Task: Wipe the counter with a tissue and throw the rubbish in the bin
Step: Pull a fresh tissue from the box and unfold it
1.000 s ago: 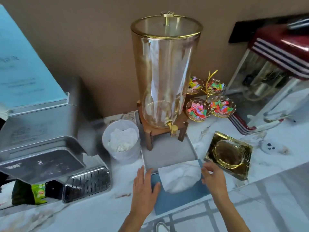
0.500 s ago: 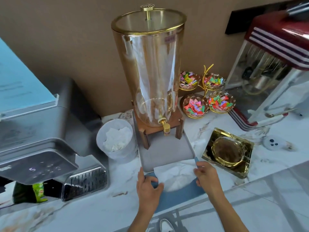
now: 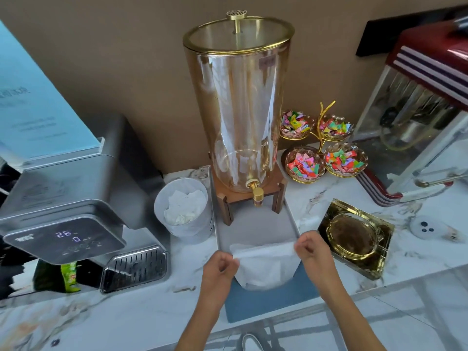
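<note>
Closest to me, my left hand (image 3: 219,268) and right hand (image 3: 312,252) each pinch an upper corner of the white tissue (image 3: 266,266), which hangs between them over the blue mat (image 3: 268,304) at the front edge of the marble counter (image 3: 141,312). Its top edge overlaps the near lip of the grey tray (image 3: 255,224).

Just right of my right hand sits a gold square ashtray (image 3: 354,236); further right lies a small white round gadget (image 3: 426,228). Left of the tray stands the white bin (image 3: 184,211), with crumpled tissues inside. Beyond it on the left is a silver machine (image 3: 68,198) with a drip grate; its panel reads "26" and "0", and a green packet (image 3: 68,276) lies beneath it.

On the tray stands a tall glass dispenser (image 3: 238,110) on a wooden stand, gold tap facing me. Behind, to the right, are four bowls of coloured sweets (image 3: 324,145) and a red popcorn machine (image 3: 417,117).

A second ago both hands lay flat beside the tissue on the mat; now its corners are lifted. The blue sign's writing is too blurred to read.
</note>
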Demonstrator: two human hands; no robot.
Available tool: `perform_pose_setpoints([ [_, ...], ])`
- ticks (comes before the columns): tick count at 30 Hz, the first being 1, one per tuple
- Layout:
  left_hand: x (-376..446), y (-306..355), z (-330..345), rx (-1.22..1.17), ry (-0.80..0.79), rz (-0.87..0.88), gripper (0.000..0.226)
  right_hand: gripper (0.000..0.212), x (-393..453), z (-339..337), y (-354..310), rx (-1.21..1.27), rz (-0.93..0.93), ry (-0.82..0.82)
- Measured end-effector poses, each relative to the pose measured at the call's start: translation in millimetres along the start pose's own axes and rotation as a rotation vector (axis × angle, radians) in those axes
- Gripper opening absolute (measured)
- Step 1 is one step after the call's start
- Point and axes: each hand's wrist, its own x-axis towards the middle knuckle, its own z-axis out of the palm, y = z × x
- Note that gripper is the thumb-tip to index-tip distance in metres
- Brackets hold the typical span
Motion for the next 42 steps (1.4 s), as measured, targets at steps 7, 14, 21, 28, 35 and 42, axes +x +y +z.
perform_pose_setpoints([
  [7, -10, 19, -23, -0.168, 0.036, 0.068, 0.015, 0.016, 4, 3, -32, 0.139, -0.063, -0.204],
  [14, -24, 6, -51, -0.175, 0.162, 0.083, 0.015, 0.024, -8, 26, -36, 0.118, -0.107, -0.446],
  [21, -47, -7, -92, -0.28, 0.193, -0.017, 0.027, 0.028, -16, 66, -53, 0.102, -0.134, -0.539],
  [28, -75, -26, -145, -0.175, 0.393, 0.041, 0.015, 0.04, -40, 113, -75, 0.059, -0.114, -0.713],
  [35, -128, -66, -212, -0.228, 0.536, -0.015, 0.01, 0.026, -89, 183, -103, -0.044, -0.255, -0.704],
  [42, -186, -108, -270, -0.27, 0.675, -0.035, 0.013, 0.02, -149, 267, -119, -0.086, -0.32, -0.787],
])
